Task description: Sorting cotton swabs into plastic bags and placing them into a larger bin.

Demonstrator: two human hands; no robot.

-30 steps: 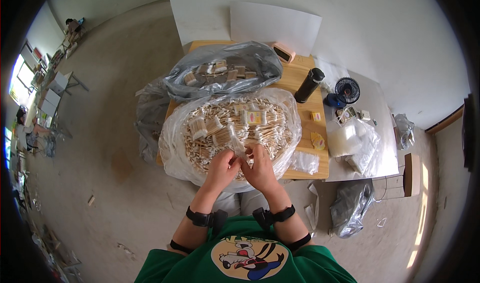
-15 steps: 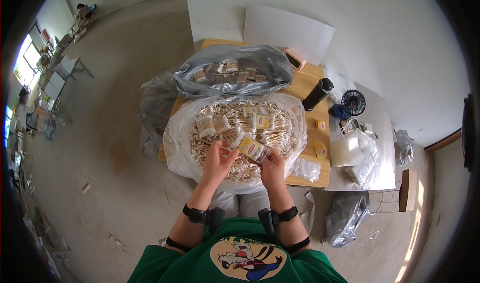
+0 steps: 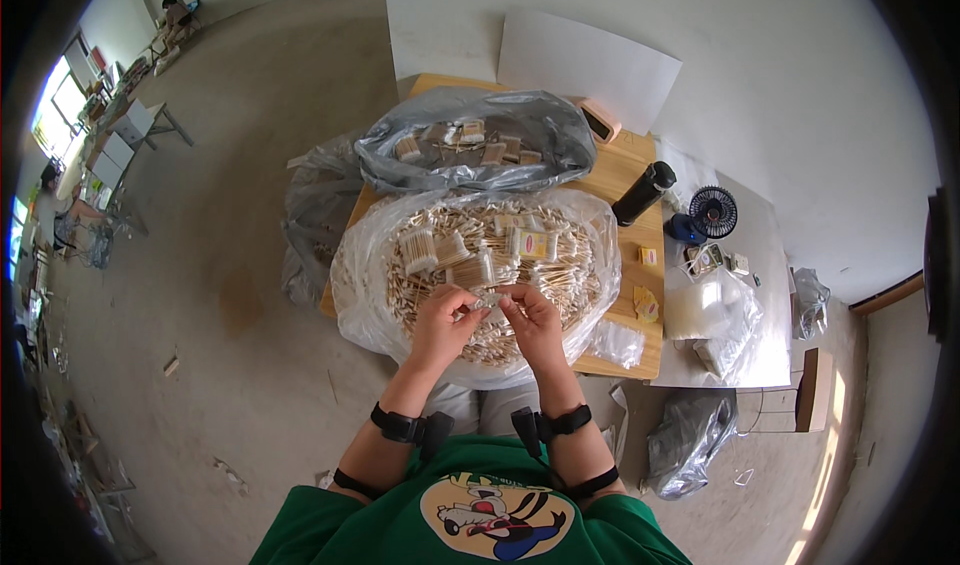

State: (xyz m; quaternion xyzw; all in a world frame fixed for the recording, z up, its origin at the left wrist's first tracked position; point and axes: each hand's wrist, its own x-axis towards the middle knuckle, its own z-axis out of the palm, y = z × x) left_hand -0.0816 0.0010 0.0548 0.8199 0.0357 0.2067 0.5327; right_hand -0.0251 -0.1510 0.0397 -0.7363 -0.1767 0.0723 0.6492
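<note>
My left hand (image 3: 440, 327) and my right hand (image 3: 536, 327) meet over a large clear plastic bag (image 3: 357, 310) full of loose cotton swabs (image 3: 570, 265). Thumbs and fingers of both pinch a small clear bag of cotton swabs (image 3: 487, 301), tipped so that its label no longer shows; my fingers hide most of it. Just beyond them, several bare bundles of cotton swabs (image 3: 418, 251) lie on the heap. Right of these rests a filled packet with a yellow label (image 3: 531, 245).
Behind is a grey plastic bag (image 3: 400, 170) holding more bundles. On the wooden table (image 3: 640, 165) stand a black bottle (image 3: 645, 193), a pink clock-like device (image 3: 600, 120), yellow labels (image 3: 646, 303) and clear empty bags (image 3: 617, 344). A small fan (image 3: 712, 211) is on the side table at right.
Both hands have drawn close together at the bag's end, and the bag has turned from label-up to tipped. My right hand's grip has shifted. The view has moved slightly.
</note>
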